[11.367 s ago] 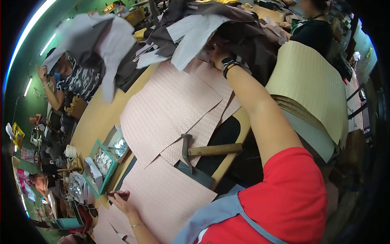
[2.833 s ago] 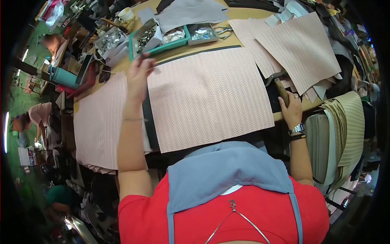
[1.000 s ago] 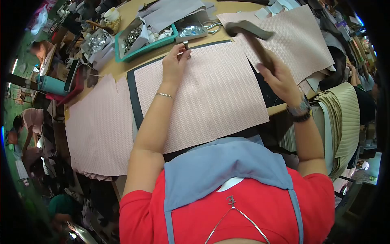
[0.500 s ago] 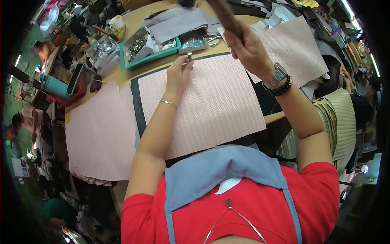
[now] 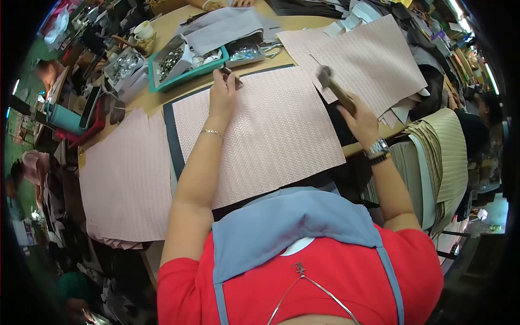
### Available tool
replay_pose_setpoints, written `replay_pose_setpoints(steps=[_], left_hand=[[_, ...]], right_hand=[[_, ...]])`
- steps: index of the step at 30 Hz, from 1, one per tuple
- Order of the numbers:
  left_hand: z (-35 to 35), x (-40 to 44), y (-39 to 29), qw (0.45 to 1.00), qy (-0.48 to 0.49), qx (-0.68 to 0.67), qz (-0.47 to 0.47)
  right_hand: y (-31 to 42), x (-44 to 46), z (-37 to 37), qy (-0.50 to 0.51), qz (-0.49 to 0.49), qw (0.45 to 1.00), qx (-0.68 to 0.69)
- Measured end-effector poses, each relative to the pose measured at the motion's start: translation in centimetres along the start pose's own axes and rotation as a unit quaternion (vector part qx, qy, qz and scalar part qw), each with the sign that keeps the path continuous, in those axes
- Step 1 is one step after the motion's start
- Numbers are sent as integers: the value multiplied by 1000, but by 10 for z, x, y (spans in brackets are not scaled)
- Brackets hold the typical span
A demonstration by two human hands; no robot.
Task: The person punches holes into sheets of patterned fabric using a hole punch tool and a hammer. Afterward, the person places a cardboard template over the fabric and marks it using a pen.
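My left hand (image 5: 222, 96) is closed on a short metal punch (image 5: 237, 81), tilted near the far edge of a pink sheet with a herringbone pattern (image 5: 276, 135). My left wrist and forearm lie over that sheet. In my right hand (image 5: 362, 120) is a hammer (image 5: 340, 96), its handle gripped and its head pointing away from me, above the right side of the sheet. Under the pink sheet, a dark board (image 5: 174, 138) shows along the left and far edges. The punch's working end cannot be made out.
Beyond my left hand stands a teal tray (image 5: 187, 80) holding boxes of metal parts. More pink sheets lie at left (image 5: 127, 179) and far right (image 5: 374, 59). Quilted cream material (image 5: 447, 157) hangs at my right. Another person's hands (image 5: 227, 4) rest at the table's far side.
My right hand has brought the hammer down from its raised position. The punch, upright before, now leans in my left hand. The whole view has shifted slightly.
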State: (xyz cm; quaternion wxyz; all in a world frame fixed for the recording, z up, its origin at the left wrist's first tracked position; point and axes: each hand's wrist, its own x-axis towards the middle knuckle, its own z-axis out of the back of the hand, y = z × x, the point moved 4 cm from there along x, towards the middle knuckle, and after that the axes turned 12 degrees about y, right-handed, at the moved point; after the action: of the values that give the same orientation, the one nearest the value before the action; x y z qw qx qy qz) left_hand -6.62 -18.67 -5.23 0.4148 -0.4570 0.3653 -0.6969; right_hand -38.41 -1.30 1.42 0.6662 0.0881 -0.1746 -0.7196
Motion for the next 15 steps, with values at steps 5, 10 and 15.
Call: replay_pose_setpoints(steps=[5,10,15], left_hand=[[15,4,22,949,-84,-304,15],[88,-18,26,994,-74,-73,27],[193,-108,-5,929,-72,298,206]], right_hand=[[-51,-25,-15,-41,-2,991,-128],[45,-27,-58,40,105,987,-119],[51,-22,-59,18,58,998,-13]])
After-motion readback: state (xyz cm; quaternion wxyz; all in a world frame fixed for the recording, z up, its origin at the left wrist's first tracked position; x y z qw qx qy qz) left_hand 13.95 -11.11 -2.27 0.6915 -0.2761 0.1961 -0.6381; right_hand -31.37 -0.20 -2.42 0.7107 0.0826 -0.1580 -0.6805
